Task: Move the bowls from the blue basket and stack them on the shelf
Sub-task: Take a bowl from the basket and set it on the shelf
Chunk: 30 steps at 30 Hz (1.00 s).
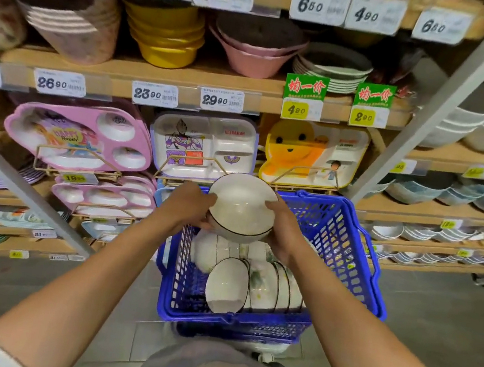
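Note:
A small stack of white bowls with dark rims [241, 207] is held above the blue basket [343, 243]. My left hand [190, 203] grips its left side with the thumb over the rim. My right hand [283, 226] holds the right side and underside. Inside the basket, several more white bowls [252, 282] with dark rims and faint green prints lie on their sides in a row. The basket stands on the floor in front of the wooden shelves [163, 74].
The shelves carry stacks of yellow bowls [165, 34], pink bowls [254, 52], plates [332, 66] and children's divided trays [205, 144] on wire stands. White and blue bowls [459, 192] fill the right-hand shelves. A grey upright post [434, 110] slants beside the basket. Grey floor lies around.

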### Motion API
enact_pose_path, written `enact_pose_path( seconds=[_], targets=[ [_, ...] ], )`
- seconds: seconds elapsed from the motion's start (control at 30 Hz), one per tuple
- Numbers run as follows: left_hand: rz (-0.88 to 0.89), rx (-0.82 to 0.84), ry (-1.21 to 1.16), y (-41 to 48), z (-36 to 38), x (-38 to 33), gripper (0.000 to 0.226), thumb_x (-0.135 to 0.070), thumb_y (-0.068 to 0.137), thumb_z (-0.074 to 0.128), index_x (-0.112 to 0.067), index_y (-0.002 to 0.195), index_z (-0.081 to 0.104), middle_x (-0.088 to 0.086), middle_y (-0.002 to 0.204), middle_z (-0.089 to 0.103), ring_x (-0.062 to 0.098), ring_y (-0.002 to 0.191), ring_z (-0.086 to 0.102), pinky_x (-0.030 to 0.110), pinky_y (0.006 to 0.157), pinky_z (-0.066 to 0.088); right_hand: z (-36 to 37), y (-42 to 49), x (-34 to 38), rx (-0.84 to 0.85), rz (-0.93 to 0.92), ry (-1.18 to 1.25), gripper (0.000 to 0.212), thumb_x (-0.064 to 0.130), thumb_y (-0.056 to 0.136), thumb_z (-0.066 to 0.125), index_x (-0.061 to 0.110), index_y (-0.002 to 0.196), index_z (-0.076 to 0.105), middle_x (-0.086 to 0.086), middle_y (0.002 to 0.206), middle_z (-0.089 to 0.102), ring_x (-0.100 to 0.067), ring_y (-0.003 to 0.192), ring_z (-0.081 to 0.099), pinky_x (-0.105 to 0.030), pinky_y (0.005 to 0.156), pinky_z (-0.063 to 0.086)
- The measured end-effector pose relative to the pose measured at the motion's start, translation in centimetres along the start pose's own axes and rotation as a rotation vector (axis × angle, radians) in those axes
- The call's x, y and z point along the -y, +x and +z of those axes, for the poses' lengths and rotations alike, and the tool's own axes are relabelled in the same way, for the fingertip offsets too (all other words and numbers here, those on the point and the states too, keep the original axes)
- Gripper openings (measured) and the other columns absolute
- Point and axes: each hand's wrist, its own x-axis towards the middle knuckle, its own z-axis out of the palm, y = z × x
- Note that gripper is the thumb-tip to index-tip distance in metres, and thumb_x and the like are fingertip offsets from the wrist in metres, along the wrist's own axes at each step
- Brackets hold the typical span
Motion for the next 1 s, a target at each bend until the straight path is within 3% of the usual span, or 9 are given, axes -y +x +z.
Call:
enact_pose_path(
  seconds=[0.1, 0.23, 0.33, 0.4, 0.53, 0.67, 0.77, 0.87, 1.0],
  targets=[
    [0.09, 0.003, -0.097, -1.0, -0.9, -2.1, 0.019, -0.018, 0.091, 0.054, 0.0, 0.092, 0.06, 0.019, 0.086, 0.07, 0.029, 0.072, 0.072, 0.043, 0.073, 0.062, -0.1, -1.3, 2.9, -0.048, -0.032, 0.022, 0.034, 0.021, 0.095, 0.04, 0.03, 0.124, 0.054, -0.003, 0.114, 0.061, -0.027, 0.099, 0.059, -0.035, 0.061, 0.056],
    [0.187, 0.008, -0.274, -2.1, -0.1, -4.6, 0.024, -0.026, 0.094, 0.052, -0.003, 0.094, 0.059, 0.011, 0.088, 0.065, 0.024, 0.085, 0.064, 0.04, 0.077, 0.059, -0.9, -3.0, 6.2, -0.1, -0.057, 0.087, 0.029, 0.023, 0.092, 0.046, 0.025, 0.118, 0.058, -0.006, 0.12, 0.063, -0.031, 0.107, 0.06, -0.049, 0.08, 0.056],
    [0.176, 0.03, -0.499, -2.5, 1.5, -6.8, 0.015, -0.026, 0.096, 0.049, -0.018, 0.104, 0.058, -0.001, 0.1, 0.061, 0.016, 0.096, 0.059, 0.031, 0.076, 0.055, -2.0, -4.4, 8.4, -0.14, -0.096, 0.136, 0.029, 0.026, 0.089, 0.051, 0.024, 0.117, 0.059, -0.003, 0.111, 0.066, -0.025, 0.094, 0.064, -0.038, 0.06, 0.058],
    [0.2, 0.109, -0.616, -3.0, 2.6, -8.4, 0.023, -0.026, 0.097, 0.046, -0.019, 0.115, 0.057, -0.003, 0.103, 0.062, 0.011, 0.094, 0.059, 0.025, 0.068, 0.052, -3.1, -5.2, 9.4, -0.164, -0.127, 0.156, 0.036, 0.029, 0.088, 0.053, 0.024, 0.123, 0.058, -0.002, 0.112, 0.067, -0.025, 0.095, 0.064, -0.036, 0.058, 0.057],
    [0.189, 0.356, -0.833, -4.2, 5.4, -11.5, 0.04, -0.03, 0.096, 0.041, -0.015, 0.13, 0.054, 0.007, 0.123, 0.067, 0.025, 0.113, 0.061, 0.051, 0.093, 0.053, -5.8, -7.2, 10.8, -0.208, -0.174, 0.182, 0.028, 0.034, 0.089, 0.054, 0.025, 0.114, 0.061, -0.003, 0.114, 0.068, -0.025, 0.094, 0.066, -0.036, 0.056, 0.057],
    [0.229, 0.398, -0.823, -6.0, 9.7, -14.5, 0.037, -0.032, 0.094, 0.038, -0.018, 0.12, 0.06, 0.007, 0.115, 0.071, 0.029, 0.11, 0.063, 0.051, 0.09, 0.052, -9.8, -9.9, 11.9, -0.257, -0.209, 0.211, 0.035, 0.038, 0.091, 0.051, 0.023, 0.121, 0.059, -0.005, 0.114, 0.067, -0.024, 0.088, 0.065, -0.032, 0.048, 0.054],
    [0.223, 0.343, -0.805, -7.9, 13.6, -16.8, 0.032, -0.033, 0.092, 0.039, -0.022, 0.107, 0.064, 0.001, 0.094, 0.077, 0.026, 0.094, 0.067, 0.041, 0.077, 0.054, -13.4, -12.5, 12.6, -0.287, -0.276, 0.153, 0.038, 0.046, 0.093, 0.047, 0.026, 0.121, 0.062, 0.0, 0.109, 0.073, -0.023, 0.095, 0.068, -0.046, 0.07, 0.059],
    [0.191, 0.334, -0.824, -10.2, 18.0, -19.2, 0.032, -0.035, 0.089, 0.042, -0.02, 0.105, 0.065, 0.004, 0.091, 0.076, 0.025, 0.086, 0.068, 0.035, 0.071, 0.053, -17.5, -15.6, 13.1, -0.313, -0.35, 0.087, 0.04, 0.053, 0.094, 0.041, 0.031, 0.117, 0.065, 0.004, 0.105, 0.075, -0.021, 0.099, 0.068, -0.048, 0.085, 0.055],
    [0.15, 0.343, -0.841, -13.7, 24.4, -22.1, 0.034, -0.037, 0.086, 0.047, -0.018, 0.108, 0.065, 0.007, 0.096, 0.074, 0.027, 0.088, 0.067, 0.031, 0.065, 0.053, -24.1, -19.7, 13.7, -0.285, -0.421, 0.072, 0.047, 0.054, 0.099, 0.032, 0.029, 0.127, 0.061, 0.007, 0.119, 0.07, -0.015, 0.116, 0.061, -0.04, 0.103, 0.044]
  ],
)
